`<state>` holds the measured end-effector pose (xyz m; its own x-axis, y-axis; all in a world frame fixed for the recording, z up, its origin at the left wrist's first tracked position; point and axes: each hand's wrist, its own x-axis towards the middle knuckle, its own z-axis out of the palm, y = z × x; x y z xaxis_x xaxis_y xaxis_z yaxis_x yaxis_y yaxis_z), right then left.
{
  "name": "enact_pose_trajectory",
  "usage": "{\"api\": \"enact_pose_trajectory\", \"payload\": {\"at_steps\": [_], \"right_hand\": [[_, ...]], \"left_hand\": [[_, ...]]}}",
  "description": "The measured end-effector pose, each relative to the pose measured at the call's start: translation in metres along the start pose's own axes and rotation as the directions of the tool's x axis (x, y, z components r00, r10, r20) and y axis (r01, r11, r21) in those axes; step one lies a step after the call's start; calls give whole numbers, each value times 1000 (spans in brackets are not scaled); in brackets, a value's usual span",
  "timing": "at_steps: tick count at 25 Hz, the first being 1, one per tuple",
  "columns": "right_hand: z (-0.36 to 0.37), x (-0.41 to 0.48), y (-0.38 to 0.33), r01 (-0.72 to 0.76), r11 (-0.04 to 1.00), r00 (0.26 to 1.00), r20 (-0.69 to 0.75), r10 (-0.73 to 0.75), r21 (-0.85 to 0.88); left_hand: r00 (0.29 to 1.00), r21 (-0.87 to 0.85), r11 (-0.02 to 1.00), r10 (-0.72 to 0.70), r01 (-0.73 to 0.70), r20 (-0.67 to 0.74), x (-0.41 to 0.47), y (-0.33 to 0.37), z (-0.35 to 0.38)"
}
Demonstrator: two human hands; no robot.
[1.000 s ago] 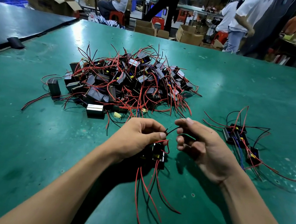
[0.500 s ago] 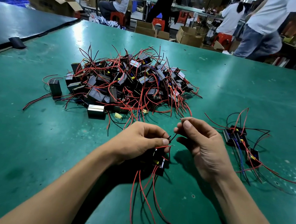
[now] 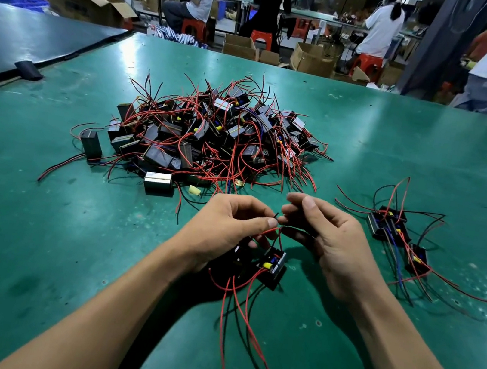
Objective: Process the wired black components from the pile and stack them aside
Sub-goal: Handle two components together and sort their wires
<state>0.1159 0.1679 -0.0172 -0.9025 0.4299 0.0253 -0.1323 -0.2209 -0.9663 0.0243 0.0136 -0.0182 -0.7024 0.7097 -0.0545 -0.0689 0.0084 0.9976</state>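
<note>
Components with red and black wires lay heaped in a pile (image 3: pixel 211 138) on the green table (image 3: pixel 36 248), loose and tangled, apparently so that any one could be pulled free. Off the pile's left edge a stray block (image 3: pixel 91 144) stood upright by itself, its wires trailing back toward the heap.

On the pile's near side, the left hand (image 3: pixel 223 228) was curled around one component (image 3: pixel 271 264), holding it low over the table with its open face turned up. Thumb and forefinger were closed on wires rising from it, probably to steady them for the other hand. Its other red wires trailed away from the pile toward the person.

Just right of that, the right hand (image 3: pixel 331 245) had thumb and fingertips pinched on the end of a black wire (image 3: pixel 275 215), the two grips nearly touching. That hold suited twisting or straightening the lead, though which I could not tell.

Well to the right of the pile lay the finished group (image 3: pixel 393 230), a few components side by side with wires fanned outward, likely placed clear so done pieces would not mix with the unsorted ones. Judging by the two heaps, most of the work was yet to do.
</note>
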Motion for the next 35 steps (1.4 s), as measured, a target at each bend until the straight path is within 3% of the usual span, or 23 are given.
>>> {"api": "enact_pose_trajectory", "payload": {"at_steps": [5,9,15,26,35], "right_hand": [[-2,0,1,-125,992,990,70,125,-9],[-4,0,1,-140,990,989,43,139,21],[-3,0,3,-36,987,994,93,51,-156],[-3,-2,7,69,971,997,45,-60,-229],[-2,-4,3,243,903,970,97,-223,-355]], "left_hand": [[1000,-63,998,11,-12,-17,0,2,-3],[997,-40,999,29,-32,-68,1,1,-3],[995,-19,998,57,-58,-78,4,-3,0],[996,39,995,90,-89,-22,3,-3,2],[999,-45,998,42,-43,-23,2,-1,3]]}}
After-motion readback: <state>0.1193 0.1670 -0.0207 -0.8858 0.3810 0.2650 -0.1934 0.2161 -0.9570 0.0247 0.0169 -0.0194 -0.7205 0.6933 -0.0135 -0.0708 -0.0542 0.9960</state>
